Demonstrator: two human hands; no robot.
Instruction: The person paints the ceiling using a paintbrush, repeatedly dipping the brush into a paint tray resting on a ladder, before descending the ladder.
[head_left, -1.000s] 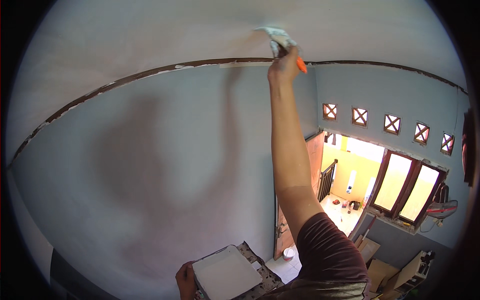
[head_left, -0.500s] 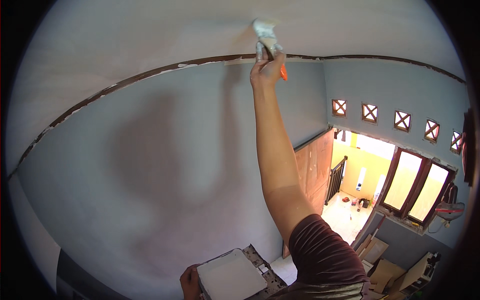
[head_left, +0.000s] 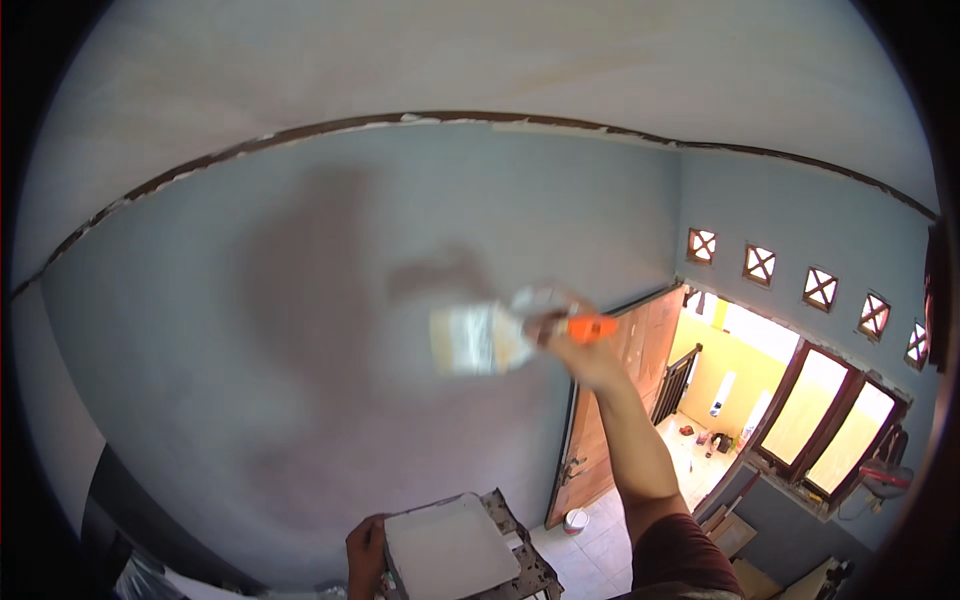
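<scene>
My right hand (head_left: 585, 355) is closed around a wide paintbrush (head_left: 480, 340) with an orange handle end. The brush lies nearly level in front of the blue-grey wall (head_left: 420, 420), its whitish bristles pointing left and blurred by motion. Low in the picture, my left hand (head_left: 366, 550) grips the left edge of a rectangular paint tray (head_left: 432, 506), its fingers curled at the rim. Smooth white paint (head_left: 450, 550) fills the tray. Beside and under it shows a dark, paint-spattered surface (head_left: 535, 565); how the two join cannot be made out.
A dark trim strip (head_left: 330, 127) runs between wall and white ceiling (head_left: 400, 60). To the right are an open wooden door (head_left: 590, 440), a bright doorway, a window (head_left: 800, 410) and crossed vent openings. A small white can (head_left: 576, 521) stands on the tiled floor; boards lie lower right.
My right hand has come down from the ceiling with the paintbrush, which has turned from upright to nearly level, bristles left. The view has shifted slightly; my left hand still holds the tray.
</scene>
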